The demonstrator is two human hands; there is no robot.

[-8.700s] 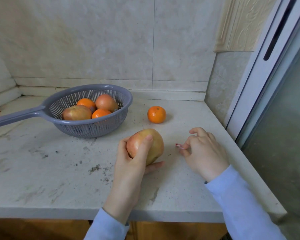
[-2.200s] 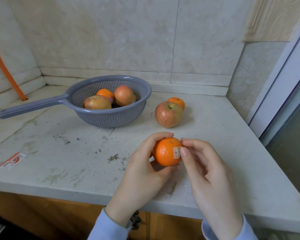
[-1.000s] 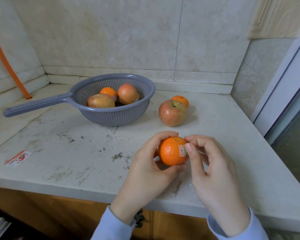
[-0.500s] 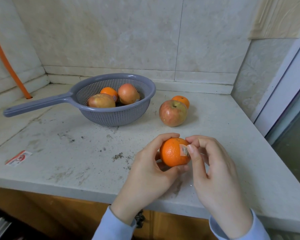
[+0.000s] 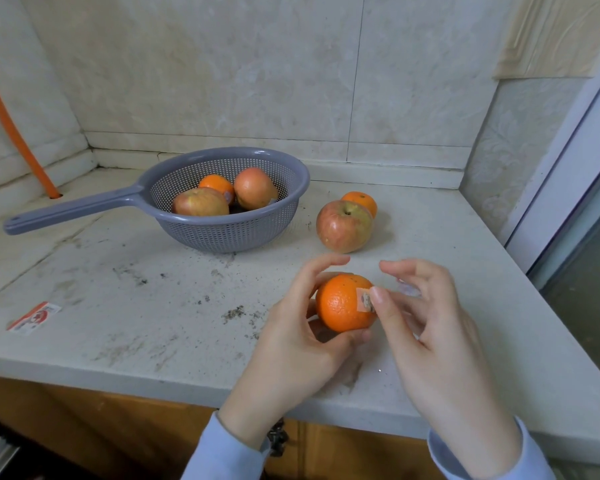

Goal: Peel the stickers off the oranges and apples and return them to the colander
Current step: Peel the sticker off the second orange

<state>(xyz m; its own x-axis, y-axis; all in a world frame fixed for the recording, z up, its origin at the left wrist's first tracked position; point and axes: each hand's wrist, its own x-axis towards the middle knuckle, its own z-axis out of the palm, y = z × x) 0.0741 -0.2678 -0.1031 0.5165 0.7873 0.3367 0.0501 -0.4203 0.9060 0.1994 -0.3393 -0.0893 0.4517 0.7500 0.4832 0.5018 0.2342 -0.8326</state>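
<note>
**Q:** Step in hand?
**A:** Sticker removal. Colander (image 5: pixel 229 233) centre left. Left hand (image 5: pixel 291 344) grips the orange (image 5: pixel 338 308), lower centre; its sticker (image 5: pixel 363 302) is touched by the thumb of the right hand (image 5: pixel 437 341), whose fingers are loosely spread and hold nothing.
**Q:** Next?
**A:** Likely lift the sticker's edge, then pinch.

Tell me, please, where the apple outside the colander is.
In the head view, the apple sits on the counter right of the colander, before a small orange.

Home kitchen: tiled wall (image 5: pixel 257 64), stone counter (image 5: pixel 118 306), colander (image 5: pixel 229 233) of fruit
</note>
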